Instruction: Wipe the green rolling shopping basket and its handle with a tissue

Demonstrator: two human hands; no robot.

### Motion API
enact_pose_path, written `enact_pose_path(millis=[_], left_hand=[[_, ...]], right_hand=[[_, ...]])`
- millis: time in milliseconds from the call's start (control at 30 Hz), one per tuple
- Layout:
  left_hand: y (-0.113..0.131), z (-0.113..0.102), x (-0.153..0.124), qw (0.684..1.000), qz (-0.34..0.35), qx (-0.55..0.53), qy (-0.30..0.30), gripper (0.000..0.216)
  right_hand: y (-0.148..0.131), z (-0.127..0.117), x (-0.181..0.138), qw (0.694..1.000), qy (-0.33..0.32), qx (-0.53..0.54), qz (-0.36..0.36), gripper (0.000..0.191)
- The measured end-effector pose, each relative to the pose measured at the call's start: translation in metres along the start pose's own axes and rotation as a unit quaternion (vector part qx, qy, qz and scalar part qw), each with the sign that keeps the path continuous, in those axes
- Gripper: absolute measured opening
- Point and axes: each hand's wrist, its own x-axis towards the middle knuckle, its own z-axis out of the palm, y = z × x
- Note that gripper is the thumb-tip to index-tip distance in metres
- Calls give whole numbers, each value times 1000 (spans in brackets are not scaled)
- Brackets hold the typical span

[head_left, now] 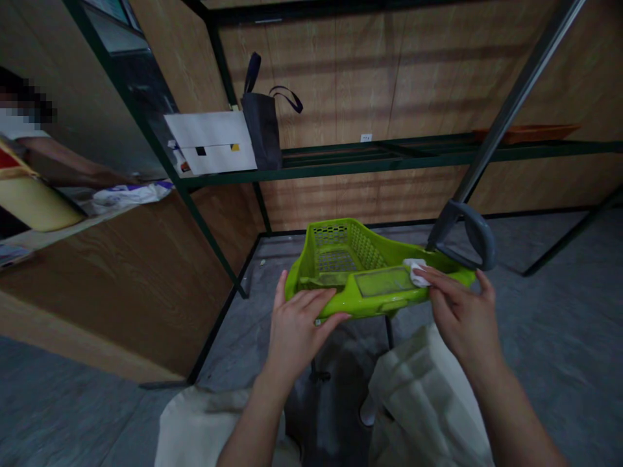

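Green basket point(341, 259) held, wiped.
Left hand point(296, 324) fingers grip its rim; right hand point(460, 311) fingers press a white cloth point(415, 270) on it.

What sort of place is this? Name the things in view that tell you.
Probably a storeroom or workshop: dark metal shelving against wood-panelled walls, a bare grey floor, and bags on the shelf. The left hand holds a green plastic basket; the right hand presses a white cloth on it.

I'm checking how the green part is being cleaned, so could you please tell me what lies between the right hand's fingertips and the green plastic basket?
In the head view, a small white wipe sits between the right hand and the green plastic basket.
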Motion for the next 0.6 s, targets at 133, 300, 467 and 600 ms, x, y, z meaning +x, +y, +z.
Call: enact_pose_path(millis=[133, 300, 467, 600], left_hand=[[3, 2, 1, 1000, -5, 11, -4, 35], [1, 0, -1, 1000, 0, 21, -6, 34], [-2, 1, -3, 1000, 1, 11, 5, 38], [0, 1, -3, 1000, 2, 18, 1, 37]], right_hand=[[-62, 16, 3, 997, -53, 43, -46, 34], [-98, 21, 3, 982, -99, 116, -114, 37], [-16, 2, -1, 998, -33, 51, -32, 34], [-16, 3, -11, 999, 30, 15, 14, 31]])
